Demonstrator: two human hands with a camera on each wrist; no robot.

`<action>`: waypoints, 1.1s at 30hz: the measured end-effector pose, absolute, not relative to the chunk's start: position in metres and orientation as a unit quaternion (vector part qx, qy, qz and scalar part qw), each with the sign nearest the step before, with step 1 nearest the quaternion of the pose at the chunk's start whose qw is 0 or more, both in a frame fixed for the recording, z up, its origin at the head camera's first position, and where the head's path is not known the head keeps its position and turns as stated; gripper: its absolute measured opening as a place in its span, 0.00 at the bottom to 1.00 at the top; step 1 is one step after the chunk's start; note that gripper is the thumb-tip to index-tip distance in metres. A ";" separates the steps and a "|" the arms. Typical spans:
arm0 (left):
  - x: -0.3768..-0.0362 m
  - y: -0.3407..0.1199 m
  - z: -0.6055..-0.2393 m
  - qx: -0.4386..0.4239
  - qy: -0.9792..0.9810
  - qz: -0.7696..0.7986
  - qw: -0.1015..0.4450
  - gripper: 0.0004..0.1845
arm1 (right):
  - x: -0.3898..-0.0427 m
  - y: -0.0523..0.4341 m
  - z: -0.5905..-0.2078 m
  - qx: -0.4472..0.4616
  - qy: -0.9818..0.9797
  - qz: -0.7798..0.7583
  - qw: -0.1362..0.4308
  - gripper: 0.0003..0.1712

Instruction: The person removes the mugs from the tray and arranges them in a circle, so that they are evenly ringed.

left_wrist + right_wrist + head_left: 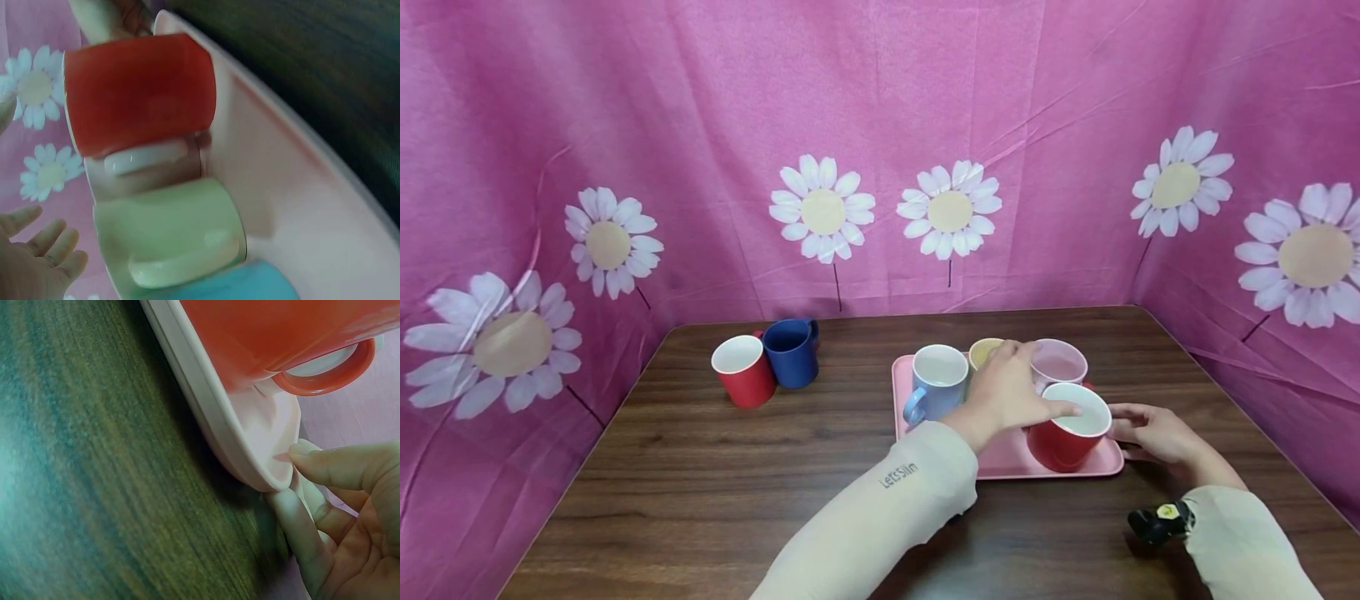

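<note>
A: Where are the hands?

B: Left hand (1003, 387) is over the pink tray (1000, 462), fingers laid fairly straight across the tops of the cups, thumb on the rim of the red cup (1066, 437). Not wrapped round anything; the left wrist view shows the palm spread, fingers loose. Right hand (1153, 432) is at the tray's right end, thumb on top of the rim and fingers under it, pinching the corner. The right wrist view shows that pinch clearly.

A: What's on the tray?

B: Four cups, all upright. Light blue cup (934, 383) at the left, handle toward the front. Yellow-green cup (982, 352) behind the left hand, mostly covered. Pink cup (1060, 363) at the back right. The red cup is at the front right, just beside the pink one, white inside. Interiors that show look empty; the yellow-green one's is hidden by the hand.

A: Tray position?

B: Flat on the brown worktop (775, 467), right of centre.

A: Anything else?

B: Second red cup (743, 370) and a dark blue cup (791, 352) stand touching at the left rear of the worktop, well apart from the tray. Pink daisy-print cloth (865, 125) walls the space.
</note>
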State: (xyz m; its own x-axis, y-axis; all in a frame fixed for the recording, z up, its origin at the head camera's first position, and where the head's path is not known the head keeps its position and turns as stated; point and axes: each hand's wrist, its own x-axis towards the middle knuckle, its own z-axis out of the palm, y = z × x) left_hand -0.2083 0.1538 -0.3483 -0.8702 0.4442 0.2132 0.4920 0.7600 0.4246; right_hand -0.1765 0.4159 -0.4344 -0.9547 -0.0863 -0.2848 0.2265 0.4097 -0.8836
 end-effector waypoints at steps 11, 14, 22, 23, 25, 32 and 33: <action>-0.194 0.172 -0.360 -0.248 -0.939 -0.237 0.019 0.42 | -0.178 0.417 -0.437 0.044 0.828 -0.541 0.143 0.32; -0.193 0.175 -0.364 -0.238 -0.943 -0.230 0.025 0.42 | -0.178 0.416 -0.436 0.043 0.830 -0.538 0.142 0.32; -0.191 0.183 -0.369 -0.220 -0.953 -0.207 0.033 0.43 | -0.177 0.417 -0.435 0.038 0.833 -0.533 0.143 0.33; -0.191 0.184 -0.370 -0.218 -0.953 -0.208 0.034 0.44 | -0.177 0.417 -0.435 0.038 0.834 -0.531 0.143 0.33; -0.189 0.186 -0.372 -0.212 -0.954 -0.209 0.037 0.45 | -0.177 0.417 -0.435 0.037 0.836 -0.529 0.144 0.32; -0.186 0.190 -0.378 -0.197 -0.957 -0.205 0.060 0.50 | -0.178 0.418 -0.436 0.032 0.838 -0.525 0.143 0.32; -0.186 0.191 -0.379 -0.194 -0.957 -0.207 0.062 0.51 | -0.178 0.418 -0.436 0.031 0.839 -0.524 0.143 0.32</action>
State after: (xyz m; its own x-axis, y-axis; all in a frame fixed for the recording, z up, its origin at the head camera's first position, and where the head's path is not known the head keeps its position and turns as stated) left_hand -0.1855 0.1906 -0.3786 -0.9171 0.3456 0.1990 0.3969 0.8395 0.3712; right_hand -0.1781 0.4179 -0.4358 -0.9571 -0.0989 -0.2724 0.2016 0.4481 -0.8710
